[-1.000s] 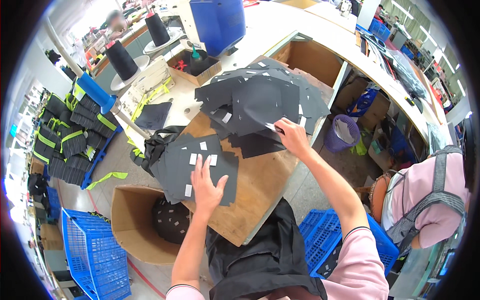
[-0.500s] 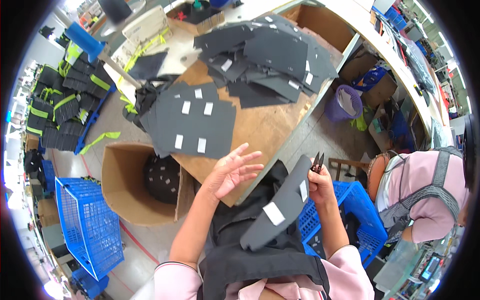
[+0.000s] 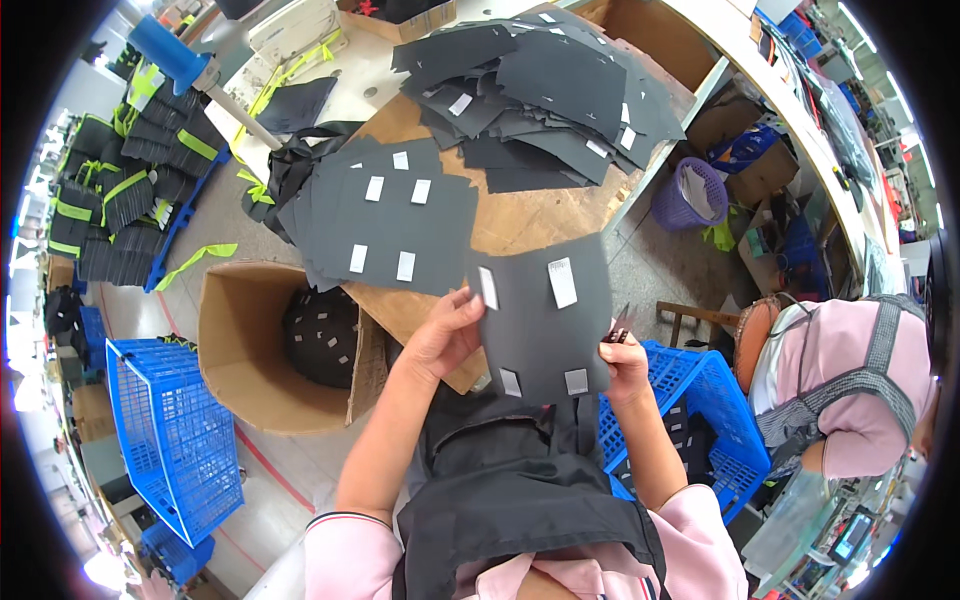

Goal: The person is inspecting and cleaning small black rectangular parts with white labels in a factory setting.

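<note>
A dark grey fabric panel (image 3: 545, 325) with several white labels is held up before me by its two side edges. My left hand (image 3: 447, 335) pinches its left edge, thumb in front. With my right hand (image 3: 625, 365) I grip the right edge, and a small pair of thread snips (image 3: 620, 332) sits in the same hand, blades pointing up. Just beyond my left hand, similar labelled panels (image 3: 405, 220) lie in a fanned stack on the brown tabletop (image 3: 515, 222). Farther back is a larger, untidy heap of dark panels (image 3: 560, 85).
Left of my knees stands an open cardboard box (image 3: 240, 350) with dark labelled pieces inside. Blue plastic crates stand at far left (image 3: 175, 430) and by my right arm (image 3: 725, 430). A purple basket (image 3: 690, 195) is beyond, and another person (image 3: 850, 385) sits at right.
The panel, earlier bent and hanging from my right hand, now faces me spread upright. My left hand, which was empty with fingers spread, has closed on its left edge.
</note>
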A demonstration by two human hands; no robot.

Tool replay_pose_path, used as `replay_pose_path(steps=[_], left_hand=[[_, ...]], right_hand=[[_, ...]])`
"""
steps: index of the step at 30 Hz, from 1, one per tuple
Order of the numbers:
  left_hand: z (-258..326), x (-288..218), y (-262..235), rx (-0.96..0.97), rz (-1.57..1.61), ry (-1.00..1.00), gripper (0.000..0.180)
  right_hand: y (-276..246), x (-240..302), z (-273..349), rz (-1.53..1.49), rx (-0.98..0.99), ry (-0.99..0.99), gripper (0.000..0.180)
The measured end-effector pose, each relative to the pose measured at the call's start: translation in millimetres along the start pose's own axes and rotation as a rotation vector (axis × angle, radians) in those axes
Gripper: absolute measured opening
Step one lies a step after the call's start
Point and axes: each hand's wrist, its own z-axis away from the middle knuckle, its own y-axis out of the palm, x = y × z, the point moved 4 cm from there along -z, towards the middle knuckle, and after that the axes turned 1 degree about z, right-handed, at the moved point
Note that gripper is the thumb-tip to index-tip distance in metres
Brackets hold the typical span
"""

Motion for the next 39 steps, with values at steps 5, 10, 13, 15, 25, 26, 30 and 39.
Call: replay_pose_path(steps=[5,10,13,15,25,26,30,39], left_hand=[[14,-23,2,-0.232,-0.19,0.134,0.042],[26,-32,4,-0.299,-0.31,0.154,0.039],[32,-39,-9,-0.258,-0.361,0.101,0.036],[36,-38,-7,-0.179,-0.337,0.025,0.028],[49,-14,14,-0.427,-0.337,0.3,0.021],[50,-15,17,-0.461,-0.332,0.32,0.02],[58,-20,32,-0.422,-0.34,0.336,0.018],[69,-25,42,-0.474,-0.291,0.409,0.021]], right_hand=[[-31,-15,14,0.056,-0.176,0.031,0.012],[-28,-17,18,0.236,-0.23,0.121,0.007],[-22,-18,23,0.406,-0.217,0.161,0.007],[-19,-19,25,0.506,-0.185,0.21,0.008],[92,18,22,1.478,-0.295,-0.758,0.026],[108,12,12,1.472,-0.151,-0.784,0.024],[129,-2,-24,1.569,0.001,-0.747,0.037],[115,-5,-13,1.72,0.072,-0.789,0.034]])
